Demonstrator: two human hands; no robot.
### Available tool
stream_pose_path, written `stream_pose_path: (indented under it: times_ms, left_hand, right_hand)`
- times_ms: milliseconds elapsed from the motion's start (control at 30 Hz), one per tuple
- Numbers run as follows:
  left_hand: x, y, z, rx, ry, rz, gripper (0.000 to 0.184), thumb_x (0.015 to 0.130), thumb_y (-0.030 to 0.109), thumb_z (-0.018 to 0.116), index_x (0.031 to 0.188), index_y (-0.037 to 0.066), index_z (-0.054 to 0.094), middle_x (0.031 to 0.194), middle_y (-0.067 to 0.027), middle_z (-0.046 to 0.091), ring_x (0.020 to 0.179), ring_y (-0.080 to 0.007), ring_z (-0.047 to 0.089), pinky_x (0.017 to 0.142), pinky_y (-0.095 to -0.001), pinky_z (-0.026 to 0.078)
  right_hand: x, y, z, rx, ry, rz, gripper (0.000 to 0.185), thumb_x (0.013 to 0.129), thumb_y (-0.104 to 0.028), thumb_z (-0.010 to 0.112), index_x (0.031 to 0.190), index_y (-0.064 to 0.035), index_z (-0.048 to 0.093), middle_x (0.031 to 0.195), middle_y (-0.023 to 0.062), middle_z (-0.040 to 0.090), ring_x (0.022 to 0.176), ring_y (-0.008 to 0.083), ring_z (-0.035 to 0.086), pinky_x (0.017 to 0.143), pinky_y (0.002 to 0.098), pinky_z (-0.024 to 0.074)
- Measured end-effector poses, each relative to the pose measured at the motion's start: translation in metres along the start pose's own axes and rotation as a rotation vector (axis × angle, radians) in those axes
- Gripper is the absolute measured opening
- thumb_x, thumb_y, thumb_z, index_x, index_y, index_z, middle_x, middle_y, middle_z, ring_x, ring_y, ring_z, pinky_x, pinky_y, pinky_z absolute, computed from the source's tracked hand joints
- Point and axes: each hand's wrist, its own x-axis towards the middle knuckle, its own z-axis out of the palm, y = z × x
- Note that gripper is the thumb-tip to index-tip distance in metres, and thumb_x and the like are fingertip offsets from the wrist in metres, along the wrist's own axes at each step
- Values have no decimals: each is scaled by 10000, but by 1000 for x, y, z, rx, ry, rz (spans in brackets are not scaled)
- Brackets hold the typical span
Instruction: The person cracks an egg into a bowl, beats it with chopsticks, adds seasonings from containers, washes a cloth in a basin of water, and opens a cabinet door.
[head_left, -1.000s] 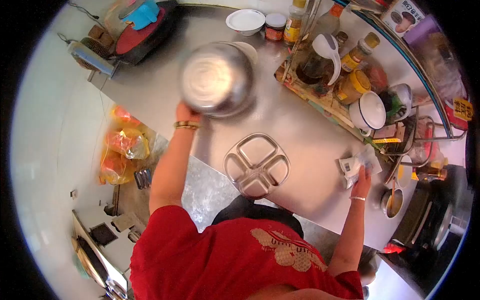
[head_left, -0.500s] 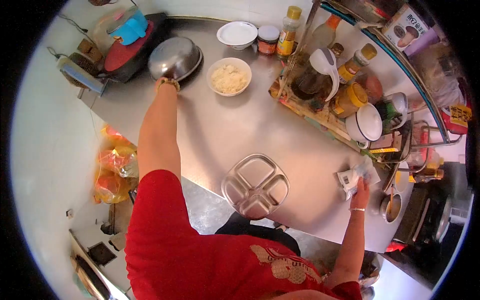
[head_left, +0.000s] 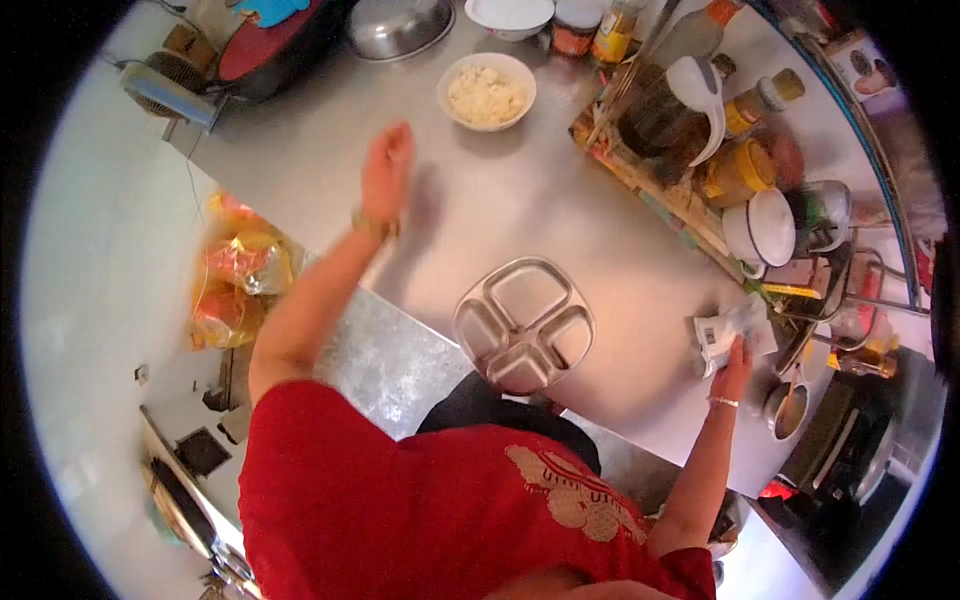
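Note:
My left hand [head_left: 388,170] is in the air over the steel worktop, below the overturned metal bowl [head_left: 400,25] and left of a white bowl of crumbly pale food [head_left: 487,92]. It holds nothing that I can see; motion blurs its fingers. On the right, my right hand [head_left: 735,372] grips the near edge of a white and clear plastic packet [head_left: 718,335] lying on the worktop. The packet partly covers my fingertips. Between my arms, a divided steel tray [head_left: 525,325] lies at the worktop's front edge.
A wooden rack [head_left: 660,195] with bottles, jars and a white enamel mug [head_left: 770,228] runs along the right. Near my right wrist stands a small pot [head_left: 787,410]. A white plate [head_left: 510,15] and jars stand at the back; a dark wok [head_left: 275,60] sits far left.
My left hand has let go of the overturned metal bowl and come back toward me. My right hand stays at the packet. The view has tilted downward.

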Motion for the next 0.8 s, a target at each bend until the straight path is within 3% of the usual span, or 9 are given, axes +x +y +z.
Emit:
stream_pose_path:
  times_ms: [33, 100, 167, 267, 367, 433, 500, 533, 800]
  left_hand:
    - [-63, 30, 3, 123, -33, 49, 283, 809, 160, 571, 1059, 34, 527, 929, -89, 552, 786, -154, 511, 712, -258, 420]
    - [-147, 60, -2, 74, -209, 142, 318, 756, 167, 635, 1034, 58, 524, 899, -101, 536, 732, -174, 529, 643, -283, 444]
    - [-181, 89, -9, 309, -381, -65, 353, 788, 201, 606, 1080, 37, 495, 977, -106, 525, 816, -172, 538, 668, -291, 456]
    - [-190, 63, -4, 197, -598, -342, 416, 780, 255, 612, 1096, 21, 474, 994, -130, 503, 799, -202, 547, 665, -302, 463]
    - [-190, 58, 6, 162, -521, -174, 472, 779, 290, 608, 1129, 22, 441, 1042, -150, 483, 808, -213, 560, 684, -310, 472]
    - [-184, 92, 6, 280, -552, -250, 579, 751, 312, 631, 1189, 19, 391, 1122, -168, 454, 932, -267, 530, 794, -342, 446]
    - [-193, 95, 14, 459, -401, 295, 676, 710, 332, 658, 1227, 15, 359, 1177, -173, 436, 1075, -324, 436, 912, -395, 362]
    - [-202, 96, 19, 447, -444, 281, 772, 650, 331, 697, 1253, 13, 335, 1212, -171, 418, 1150, -357, 346, 965, -430, 285]
    - [-220, 75, 2, 436, -329, 132, 762, 588, 203, 735, 1245, 67, 375, 1220, -181, 403, 1168, -349, 332, 960, -425, 288]
  right_hand:
    - [-2, 0, 2, -3, -4, 15, 473, 856, -145, 524, 1266, 10, 347, 1203, 109, 462, 1028, 191, 491, 844, 297, 431]
    - [-9, -10, 11, 8, -10, 21, 453, 858, -151, 525, 1244, 25, 366, 1176, 113, 480, 1000, 186, 507, 835, 293, 435]
    - [-14, -9, 13, 19, -8, -23, 425, 858, -159, 525, 1211, 39, 395, 1144, 120, 499, 970, 178, 521, 821, 292, 441]
    - [-3, -3, 1, -85, -52, -17, 408, 859, -178, 526, 1187, 39, 416, 1125, 125, 511, 953, 174, 528, 795, 289, 452]
    - [0, 3, -2, -29, -59, -30, 405, 858, -187, 528, 1180, 34, 422, 1115, 117, 517, 948, 182, 531, 787, 292, 453]
    - [-5, -2, 10, -18, -57, -50, 410, 855, -200, 533, 1177, 31, 425, 1115, 115, 516, 947, 184, 530, 785, 296, 453]
    - [-23, -20, 28, -82, -20, -4, 435, 847, -232, 547, 1176, 25, 427, 1126, 111, 511, 941, 189, 530, 787, 312, 447]
    - [-23, -22, 24, -95, -39, 2, 474, 831, -253, 567, 1183, 32, 424, 1127, 111, 515, 938, 188, 530, 789, 304, 440]
    - [-9, -6, 3, -152, -44, -48, 477, 823, -288, 573, 1139, 49, 455, 1065, 101, 544, 909, 163, 534, 756, 271, 438]
